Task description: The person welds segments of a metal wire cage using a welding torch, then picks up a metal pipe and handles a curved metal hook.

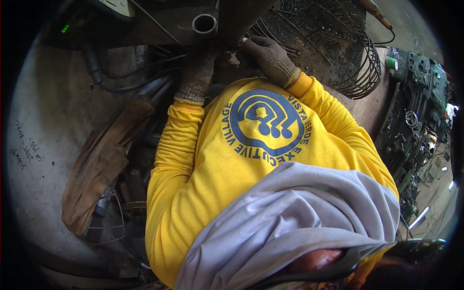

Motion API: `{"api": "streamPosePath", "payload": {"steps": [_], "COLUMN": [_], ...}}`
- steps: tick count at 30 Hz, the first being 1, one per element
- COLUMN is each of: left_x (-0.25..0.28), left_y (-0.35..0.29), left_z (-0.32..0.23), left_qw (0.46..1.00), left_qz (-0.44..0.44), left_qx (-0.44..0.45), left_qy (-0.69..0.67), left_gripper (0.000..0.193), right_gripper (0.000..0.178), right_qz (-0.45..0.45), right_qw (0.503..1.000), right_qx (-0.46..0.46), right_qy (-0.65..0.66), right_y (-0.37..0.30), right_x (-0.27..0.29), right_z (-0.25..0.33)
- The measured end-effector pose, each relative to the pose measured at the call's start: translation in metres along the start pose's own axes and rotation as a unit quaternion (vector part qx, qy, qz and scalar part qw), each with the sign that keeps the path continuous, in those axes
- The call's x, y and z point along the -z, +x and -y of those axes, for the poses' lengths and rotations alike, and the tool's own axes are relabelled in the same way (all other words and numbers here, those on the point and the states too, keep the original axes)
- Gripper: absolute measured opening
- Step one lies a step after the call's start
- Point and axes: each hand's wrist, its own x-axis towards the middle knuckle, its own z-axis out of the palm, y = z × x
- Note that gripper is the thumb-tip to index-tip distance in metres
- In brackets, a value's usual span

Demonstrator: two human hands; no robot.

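Observation:
Both hands are at the top middle, in brown knit gloves below yellow sleeves. My left hand (197, 75) reaches up beneath a short round metal pipe (204, 23); its fingertips are lost in shadow. To its right, my right hand (271, 59) has its fingers curled inward and closed, beside the lower end of a dark metal beam (244, 19). A small pale spot shows at its fingertips; I cannot make out what it is. The two hands are close together but apart.
A dark box with a green display (65, 29) and thick black cables (123, 89) lie at the upper left. Brown cloth (99, 164) hangs below them. A wire basket (362, 79) and dark debris are at the upper right, with a green machine (420, 77) beyond.

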Motion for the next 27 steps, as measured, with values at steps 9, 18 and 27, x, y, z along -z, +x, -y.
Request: {"api": "streamPosePath", "payload": {"steps": [9, 18, 27], "left_x": [0.015, 0.017, 0.01], "left_y": [-0.014, 0.012, 0.011], "left_z": [-0.022, -0.017, -0.028], "left_qw": [0.899, 0.86, 0.823], "left_qz": [-0.124, -0.068, -0.07], "left_qx": [-0.114, -0.272, -0.337], "left_qy": [0.404, 0.427, 0.453], "left_gripper": [0.08, 0.1, 0.09], "right_gripper": [0.047, 0.048, 0.046], "right_qz": [-0.012, -0.02, -0.008], "right_qw": [1.0, 1.0, 1.0], "right_qx": [0.015, -0.008, -0.002], "right_qy": [-0.01, -0.012, 0.021], "right_y": [0.002, -0.003, -0.003], "right_x": [0.0, -0.003, -0.003], "right_z": [-0.007, 0.004, 0.0]}}
